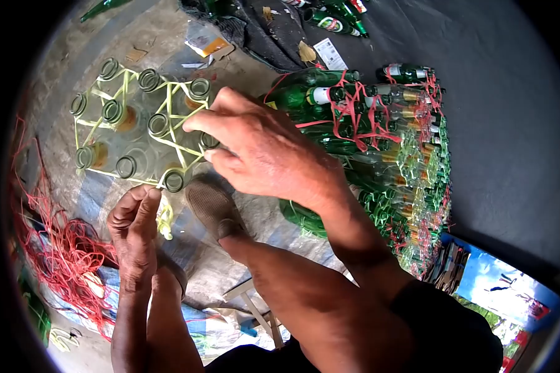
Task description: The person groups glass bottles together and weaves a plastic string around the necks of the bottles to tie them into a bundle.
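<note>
A cluster of clear glass bottles (137,155) stands upright on the ground, their necks laced together with pale yellow twine (179,146). My left hand (134,221) is closed in a pinch on the twine, beside the bottle mouth at the cluster's near edge. A loose tail of the twine hangs beneath it. Over the cluster's right side reaches my right hand (255,140), its fingers apart. Its index finger and thumb lie on either side of a bottle mouth (210,140), partly hidden by the hand; whether they touch the glass I cannot tell.
Green and clear bottles tied with red and yellow twine (367,124) are stacked on the right. A tangle of red twine (68,261) lies at left. My shoe (211,202) rests just below the cluster. Loose green bottles (339,22) lie at the top.
</note>
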The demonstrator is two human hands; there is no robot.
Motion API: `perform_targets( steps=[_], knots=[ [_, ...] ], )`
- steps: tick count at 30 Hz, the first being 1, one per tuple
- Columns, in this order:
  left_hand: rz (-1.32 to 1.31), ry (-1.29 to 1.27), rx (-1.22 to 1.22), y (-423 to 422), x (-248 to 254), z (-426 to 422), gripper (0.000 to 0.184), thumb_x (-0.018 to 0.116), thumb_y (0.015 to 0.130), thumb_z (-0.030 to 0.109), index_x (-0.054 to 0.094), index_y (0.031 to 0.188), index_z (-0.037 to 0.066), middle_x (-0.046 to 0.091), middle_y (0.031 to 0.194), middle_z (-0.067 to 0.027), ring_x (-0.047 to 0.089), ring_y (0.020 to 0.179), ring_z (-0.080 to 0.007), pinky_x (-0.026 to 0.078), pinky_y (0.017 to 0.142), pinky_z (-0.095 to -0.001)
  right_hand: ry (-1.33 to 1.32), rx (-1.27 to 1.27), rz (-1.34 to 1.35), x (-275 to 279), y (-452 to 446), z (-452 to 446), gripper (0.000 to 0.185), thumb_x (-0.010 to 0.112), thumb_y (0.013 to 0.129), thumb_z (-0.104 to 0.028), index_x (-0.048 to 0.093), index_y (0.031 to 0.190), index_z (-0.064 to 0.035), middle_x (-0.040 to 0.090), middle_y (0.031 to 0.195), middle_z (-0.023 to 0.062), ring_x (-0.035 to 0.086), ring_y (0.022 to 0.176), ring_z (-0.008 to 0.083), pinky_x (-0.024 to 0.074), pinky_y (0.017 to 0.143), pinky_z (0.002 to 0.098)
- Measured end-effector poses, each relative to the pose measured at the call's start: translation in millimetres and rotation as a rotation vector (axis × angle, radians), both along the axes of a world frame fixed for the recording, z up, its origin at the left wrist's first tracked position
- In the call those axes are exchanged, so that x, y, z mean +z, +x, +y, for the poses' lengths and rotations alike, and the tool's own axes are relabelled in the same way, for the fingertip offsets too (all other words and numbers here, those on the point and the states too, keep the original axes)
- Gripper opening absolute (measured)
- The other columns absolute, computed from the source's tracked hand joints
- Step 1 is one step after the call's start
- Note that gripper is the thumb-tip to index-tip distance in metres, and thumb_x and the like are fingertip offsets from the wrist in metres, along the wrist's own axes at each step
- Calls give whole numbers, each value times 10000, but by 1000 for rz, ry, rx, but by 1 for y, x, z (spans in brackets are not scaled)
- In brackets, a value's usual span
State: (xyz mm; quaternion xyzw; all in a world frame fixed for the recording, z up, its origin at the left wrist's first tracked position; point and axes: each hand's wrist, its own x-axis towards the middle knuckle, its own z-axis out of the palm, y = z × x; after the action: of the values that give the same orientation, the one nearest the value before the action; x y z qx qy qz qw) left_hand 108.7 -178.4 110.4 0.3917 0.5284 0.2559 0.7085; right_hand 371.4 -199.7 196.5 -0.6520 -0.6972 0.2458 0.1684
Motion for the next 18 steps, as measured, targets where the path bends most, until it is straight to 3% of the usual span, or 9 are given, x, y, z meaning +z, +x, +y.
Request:
perform_targets(
  steps=[2,5,6,9,10,12,15,17,18],
  knots=[
    [4,-6,2,0,1,2,97,750,990,180,761,1016,87,503,673,136,312,555,16,214,496,-210,161,8,-142,-3,-7,-2,266,705,865,-98,669,1123,-42,528,987,125,601,905,319,515,819,450],
    [-27,-32,-12,-1,1,5,80,749,989,149,769,1012,75,543,709,133,360,596,19,249,538,-197,152,1,-274,8,-17,-3,208,719,860,-125,665,1051,-64,534,999,122,587,983,296,499,860,440],
    [-35,-38,-17,-2,1,7,74,749,989,144,768,1008,76,551,719,131,375,608,18,261,550,-193,143,-21,-284,11,-19,-1,145,727,856,-149,664,960,-70,544,1004,108,574,1016,283,488,888,433],
    [32,-24,-43,3,7,10,51,726,966,89,757,972,49,645,821,75,513,734,-26,370,655,-207,322,-23,-120,1,-24,8,45,700,801,-102,697,832,-68,562,972,123,568,997,320,481,823,474],
    [14,-13,-81,2,11,13,58,722,961,84,758,975,41,662,836,65,529,746,-31,386,662,-213,389,20,-58,-3,-26,16,19,701,791,-55,684,796,-49,553,871,94,584,890,291,497,754,426],
    [6,-14,-109,0,15,16,70,724,956,87,763,979,33,687,860,50,554,767,-33,411,677,-218,404,134,38,-9,-32,25,51,669,782,15,660,781,-36,560,855,83,581,821,276,501,711,395],
    [-60,-94,-91,5,17,20,78,736,961,97,776,981,33,708,854,41,568,754,-28,425,674,-214,308,367,-27,-8,-36,40,223,654,757,105,722,944,4,637,947,103,623,897,297,518,778,405],
    [-99,-65,-14,11,8,16,79,758,949,136,770,907,70,617,754,100,464,666,0,341,601,-208,323,416,-148,-5,-39,46,230,677,729,71,728,935,-20,655,958,54,616,922,284,501,799,389],
    [-111,-86,-9,10,9,18,57,768,942,108,778,917,58,678,811,72,525,729,-14,397,653,-214,319,446,-170,0,-40,50,223,680,731,61,731,927,-31,665,975,42,616,945,275,492,825,388]
  ],
)
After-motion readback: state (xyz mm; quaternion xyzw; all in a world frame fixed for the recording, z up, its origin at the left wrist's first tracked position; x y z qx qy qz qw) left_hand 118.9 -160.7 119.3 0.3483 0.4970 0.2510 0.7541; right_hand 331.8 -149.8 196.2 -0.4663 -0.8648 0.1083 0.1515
